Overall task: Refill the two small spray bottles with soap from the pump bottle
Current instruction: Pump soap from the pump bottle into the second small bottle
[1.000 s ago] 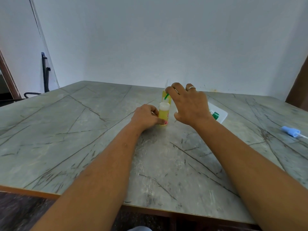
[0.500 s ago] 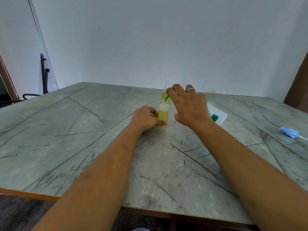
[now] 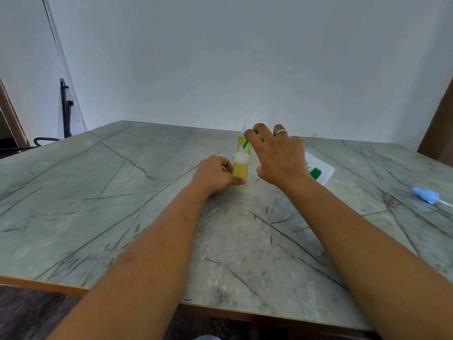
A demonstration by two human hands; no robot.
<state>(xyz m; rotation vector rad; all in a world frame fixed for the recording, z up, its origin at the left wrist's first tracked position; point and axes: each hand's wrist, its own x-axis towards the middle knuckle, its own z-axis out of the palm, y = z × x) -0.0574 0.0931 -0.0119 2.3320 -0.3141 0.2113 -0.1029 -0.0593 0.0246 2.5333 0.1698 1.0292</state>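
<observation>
The left hand (image 3: pixel 215 173) is wrapped round the lower part of a small bottle (image 3: pixel 241 166) of yellow liquid, fingers curled behind it and the thumb across its base, holding it upright on the table (image 3: pixel 122 192). Just above that grip and a little to its right, the right hand (image 3: pixel 279 155) hovers with its fingers bent. The forefinger and the hidden thumb seem to pinch a thin green stick (image 3: pixel 245 144), which slants down from the fingertips to the small bottle's mouth. How tightly the stick is held cannot be told. A ring (image 3: pixel 281 131) sits on one finger of this hand. Directly behind the held bottle, nearly touching it, stands a second bottle (image 3: pixel 242 141) of yellow liquid with a clear top, partly covered by the right hand's fingers. Behind the right wrist a white bottle (image 3: pixel 321 171) with a green label lies on its side. Well off to the right of both hands lies a blue cap (image 3: pixel 425 193) with a thin white tube.
</observation>
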